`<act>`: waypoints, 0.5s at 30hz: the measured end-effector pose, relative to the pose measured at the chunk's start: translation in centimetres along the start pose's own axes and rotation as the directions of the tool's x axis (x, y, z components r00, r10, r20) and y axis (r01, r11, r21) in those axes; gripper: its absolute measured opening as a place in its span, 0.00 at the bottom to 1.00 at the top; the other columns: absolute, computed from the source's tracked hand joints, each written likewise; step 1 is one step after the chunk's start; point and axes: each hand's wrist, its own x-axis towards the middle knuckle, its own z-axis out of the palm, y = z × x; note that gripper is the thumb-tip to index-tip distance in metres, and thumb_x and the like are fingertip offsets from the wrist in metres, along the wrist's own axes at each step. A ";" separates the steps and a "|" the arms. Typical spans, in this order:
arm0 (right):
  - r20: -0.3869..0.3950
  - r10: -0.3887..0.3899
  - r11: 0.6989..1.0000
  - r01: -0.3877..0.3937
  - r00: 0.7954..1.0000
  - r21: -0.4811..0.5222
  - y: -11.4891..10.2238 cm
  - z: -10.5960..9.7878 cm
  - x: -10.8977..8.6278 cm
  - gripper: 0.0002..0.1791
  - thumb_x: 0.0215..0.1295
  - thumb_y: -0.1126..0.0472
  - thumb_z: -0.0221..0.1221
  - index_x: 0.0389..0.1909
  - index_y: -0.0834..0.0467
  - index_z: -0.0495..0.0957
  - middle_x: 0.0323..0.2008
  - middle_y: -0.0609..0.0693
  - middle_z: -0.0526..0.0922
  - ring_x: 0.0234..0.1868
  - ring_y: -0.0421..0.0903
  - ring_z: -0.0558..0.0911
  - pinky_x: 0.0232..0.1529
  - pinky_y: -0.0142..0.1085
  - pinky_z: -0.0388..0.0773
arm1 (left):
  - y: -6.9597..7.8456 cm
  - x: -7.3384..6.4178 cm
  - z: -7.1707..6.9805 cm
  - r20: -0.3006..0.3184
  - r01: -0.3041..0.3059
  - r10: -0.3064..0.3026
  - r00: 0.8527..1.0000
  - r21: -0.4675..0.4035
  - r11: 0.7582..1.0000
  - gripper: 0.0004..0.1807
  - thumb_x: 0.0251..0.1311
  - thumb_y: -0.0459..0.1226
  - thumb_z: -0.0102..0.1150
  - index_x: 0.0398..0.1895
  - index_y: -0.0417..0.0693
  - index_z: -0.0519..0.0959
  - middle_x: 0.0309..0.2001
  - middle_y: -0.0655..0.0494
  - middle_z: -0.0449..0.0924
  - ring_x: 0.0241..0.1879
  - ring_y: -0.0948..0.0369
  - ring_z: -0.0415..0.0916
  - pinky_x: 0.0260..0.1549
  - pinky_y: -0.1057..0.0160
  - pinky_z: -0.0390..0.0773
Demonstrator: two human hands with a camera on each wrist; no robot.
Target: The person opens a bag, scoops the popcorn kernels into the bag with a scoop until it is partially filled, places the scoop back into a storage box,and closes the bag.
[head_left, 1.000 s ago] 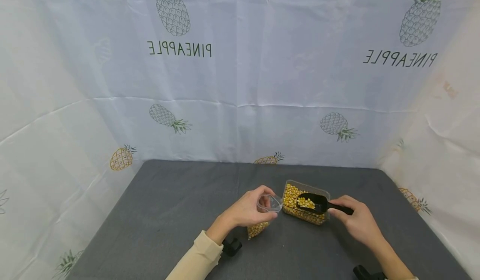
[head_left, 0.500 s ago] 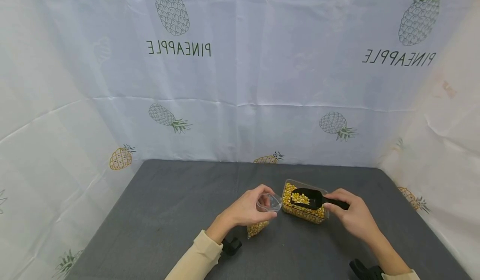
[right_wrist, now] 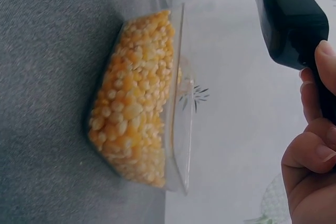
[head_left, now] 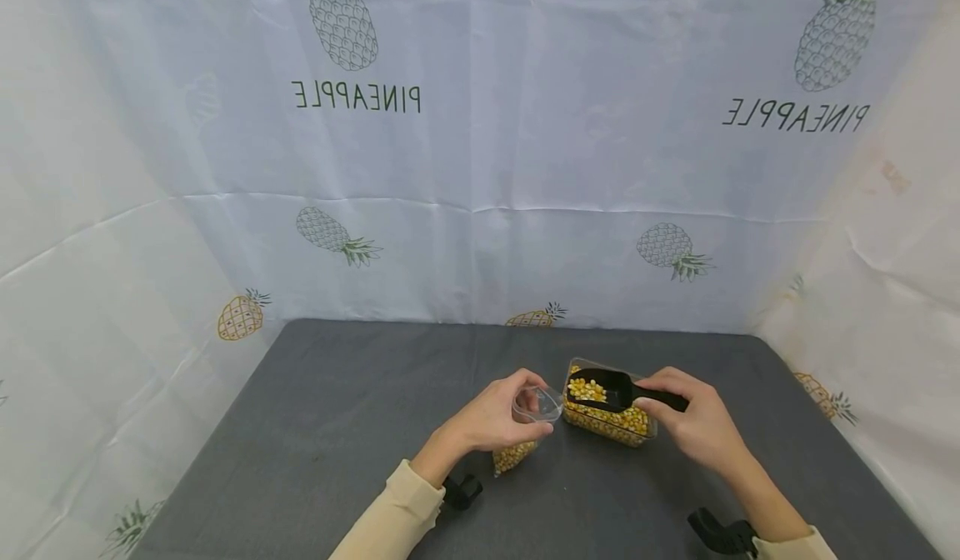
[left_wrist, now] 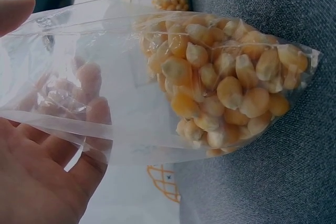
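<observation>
My left hand grips a clear plastic bag near its top, thumb on one side and fingers round the other, so its mouth gapes. Corn kernels fill the bag's lower part, which reaches down to the table. In my right hand is the handle of a black scoop bearing a small heap of kernels. The scoop is held above a clear rectangular container of corn, its tip pointing toward the bag and apart from it. The right wrist view shows only the scoop's dark underside.
A dark grey cloth covers the table. The corn container stands just right of the bag. White curtains printed with pineapples hang behind the table and along both sides.
My right hand has moved left and slightly up with the loaded scoop, bringing its tip nearer the bag. My left hand and the bag have stayed almost still.
</observation>
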 end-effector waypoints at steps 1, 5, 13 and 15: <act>0.000 -0.005 1.000 0.005 1.000 0.003 -0.1 0.0 0.1 0.11 0.66 0.61 0.68 0.48 0.55 0.87 0.42 0.43 0.83 0.43 0.40 0.80 0.45 0.55 0.78 | 0.0 0.0 0.0 0.001 0.000 0.000 1.000 0.002 1.000 0.27 0.65 0.45 0.66 0.63 0.46 0.71 0.40 0.62 0.73 0.40 0.70 0.77 0.46 0.70 0.81; 0.004 -0.031 0.999 0.031 1.000 0.007 -0.5 0.1 0.3 0.12 0.65 0.61 0.69 0.49 0.54 0.87 0.43 0.42 0.83 0.43 0.38 0.80 0.44 0.50 0.79 | 0.0 0.0 0.0 0.003 -0.001 0.001 1.000 0.007 1.000 0.28 0.65 0.45 0.66 0.64 0.43 0.70 0.40 0.62 0.73 0.40 0.70 0.77 0.47 0.69 0.81; 0.021 -0.102 0.994 0.101 0.995 0.046 -1.2 0.5 0.8 0.12 0.64 0.63 0.69 0.48 0.53 0.87 0.41 0.40 0.82 0.41 0.39 0.80 0.40 0.41 0.80 | 0.3 -0.1 0.0 0.009 0.006 -0.006 1.000 0.011 1.000 0.28 0.65 0.46 0.66 0.64 0.45 0.70 0.40 0.63 0.73 0.41 0.70 0.77 0.47 0.69 0.81; 0.033 -0.114 0.992 0.112 0.993 0.061 -1.2 0.7 0.9 0.12 0.64 0.64 0.69 0.48 0.54 0.87 0.41 0.40 0.82 0.39 0.37 0.79 0.38 0.39 0.80 | 0.3 -0.1 0.0 0.008 0.014 -0.015 1.000 0.011 1.000 0.28 0.66 0.46 0.66 0.64 0.47 0.70 0.40 0.63 0.74 0.41 0.70 0.78 0.46 0.68 0.81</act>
